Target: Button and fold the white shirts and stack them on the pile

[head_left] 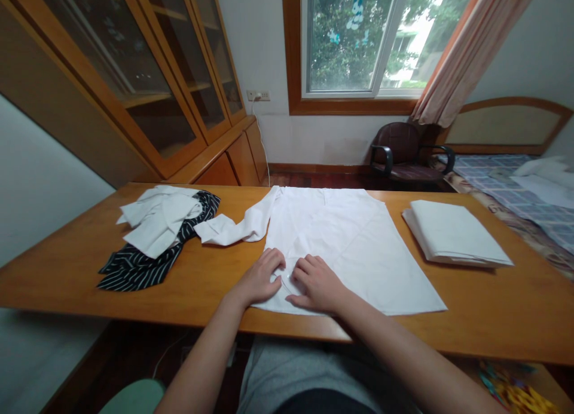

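White garment [345, 241] lies spread on the tabletop [67, 261], reaching from the far edge almost to the near edge; a sleeve-like strip [244, 226] trails off its left side. Your left hand [260, 276] rests on its near left part, thumb and fingers apart. Your right hand [317, 284] sits just beside, on the same cloth, fingers curled, thumb also apart. Toward the tabletop's far left corner: crumpled white cloth [159, 214] on striped black cloth [146, 275]. Near the right edge: folded white bundle [457, 230]. Chair [403, 151] stands beyond the far edge.
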Motion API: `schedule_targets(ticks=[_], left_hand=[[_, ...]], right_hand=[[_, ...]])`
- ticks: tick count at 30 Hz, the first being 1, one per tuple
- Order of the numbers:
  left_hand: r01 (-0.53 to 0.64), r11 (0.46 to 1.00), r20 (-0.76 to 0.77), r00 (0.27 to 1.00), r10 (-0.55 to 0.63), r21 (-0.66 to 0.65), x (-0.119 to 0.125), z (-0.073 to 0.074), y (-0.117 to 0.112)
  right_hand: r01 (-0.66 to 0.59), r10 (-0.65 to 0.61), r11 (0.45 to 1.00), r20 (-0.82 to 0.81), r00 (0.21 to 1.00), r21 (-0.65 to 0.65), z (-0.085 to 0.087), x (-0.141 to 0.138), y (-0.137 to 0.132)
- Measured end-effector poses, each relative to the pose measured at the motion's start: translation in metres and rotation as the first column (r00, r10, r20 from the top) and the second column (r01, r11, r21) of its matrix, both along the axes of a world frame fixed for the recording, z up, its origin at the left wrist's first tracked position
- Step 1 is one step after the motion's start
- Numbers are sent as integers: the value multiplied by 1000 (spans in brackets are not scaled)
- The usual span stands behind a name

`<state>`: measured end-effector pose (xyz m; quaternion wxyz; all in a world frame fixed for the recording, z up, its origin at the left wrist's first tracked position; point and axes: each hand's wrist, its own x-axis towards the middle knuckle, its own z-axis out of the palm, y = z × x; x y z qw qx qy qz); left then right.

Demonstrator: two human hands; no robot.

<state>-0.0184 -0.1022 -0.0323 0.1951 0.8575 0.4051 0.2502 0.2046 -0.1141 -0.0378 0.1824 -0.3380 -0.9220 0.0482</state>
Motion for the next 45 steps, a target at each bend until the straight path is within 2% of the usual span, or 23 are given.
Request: schedule_targets(ticks=[4,10,25,31,37,45], left_hand=[[-2,1000,0,1000,2,1,1,3,-2],[11,1000,-17,1000,-11,-8,1,2,-4],[17,999,-27,1000,-16,33,2,4,-4],[14,997,-18,1000,-13,70,1,-2,-3],[4,997,23,1000,-6,77,-1,-7,0],[-20,999,85,996,17,44,-1,-4,2]], right_hand=[[-4,4,1000,-15,1000,16,-2,-1,-2],[-13,15,1000,-122,992,16,-5,-1,0],[-38,-2,991,-299,954,-130,-2,5,4],[-45,-19,985,-368,930,-164,-1,7,3],[-53,8,989,-298,955,-142,0,6,2],[-13,3,996,-117,993,-86,2,2,0]])
